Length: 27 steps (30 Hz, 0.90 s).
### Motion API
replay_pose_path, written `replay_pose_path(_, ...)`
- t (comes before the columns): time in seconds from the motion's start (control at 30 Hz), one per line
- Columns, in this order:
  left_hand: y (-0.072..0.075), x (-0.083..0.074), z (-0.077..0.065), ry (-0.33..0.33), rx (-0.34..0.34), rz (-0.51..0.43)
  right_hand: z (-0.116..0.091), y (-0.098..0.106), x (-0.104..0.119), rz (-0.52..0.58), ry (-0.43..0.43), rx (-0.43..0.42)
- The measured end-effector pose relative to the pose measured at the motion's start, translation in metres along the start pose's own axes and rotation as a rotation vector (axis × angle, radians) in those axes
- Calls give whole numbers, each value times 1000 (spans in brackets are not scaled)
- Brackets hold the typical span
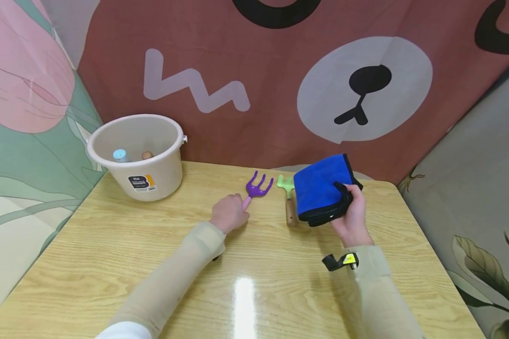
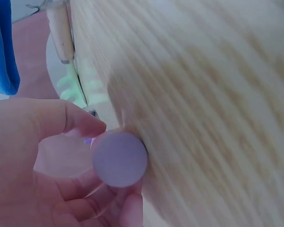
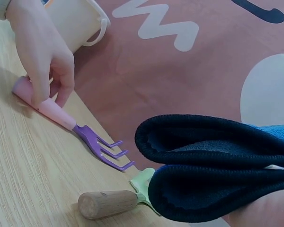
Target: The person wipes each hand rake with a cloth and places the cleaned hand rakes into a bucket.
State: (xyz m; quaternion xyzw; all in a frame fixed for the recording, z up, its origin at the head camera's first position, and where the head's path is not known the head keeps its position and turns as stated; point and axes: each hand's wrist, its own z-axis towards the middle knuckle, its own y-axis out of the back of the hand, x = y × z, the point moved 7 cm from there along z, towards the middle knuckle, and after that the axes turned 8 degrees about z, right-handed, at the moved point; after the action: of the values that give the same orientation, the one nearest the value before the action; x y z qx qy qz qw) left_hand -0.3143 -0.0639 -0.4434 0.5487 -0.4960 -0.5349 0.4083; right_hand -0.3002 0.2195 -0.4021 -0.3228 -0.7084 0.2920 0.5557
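Observation:
My left hand pinches the pink handle of a small garden fork with purple tines, which lies on the table. From the left wrist, the round handle end shows between thumb and fingers. My right hand grips a folded blue cloth with black edging, held above the table. Its folded layers fill the lower right of the right wrist view. Between the hands lies a green hand rake with a wooden handle, its head partly behind the cloth in the right wrist view.
A beige bucket stands at the table's back left, with a light blue item and a brown item inside. The wooden table meets a brown patterned curtain at the back. A black strap hangs at my right wrist.

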Motion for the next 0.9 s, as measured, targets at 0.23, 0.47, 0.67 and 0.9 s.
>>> replay_pose_path(0.23, 5, 7, 0, 38, -11, 15, -2, -1, 0, 3, -4, -9)
replay_pose_path(0.47, 6, 11, 1, 63, -9, 1, -3, -1, 2, 7, 0, -8)
replay_pose_path(0.67, 5, 13, 2, 66, -14, 4, -3, -1, 1, 7, -12, -5)
replay_pose_path(0.9, 4, 13, 1, 52, 26, 23, -3, 0, 0, 2, -19, -24)
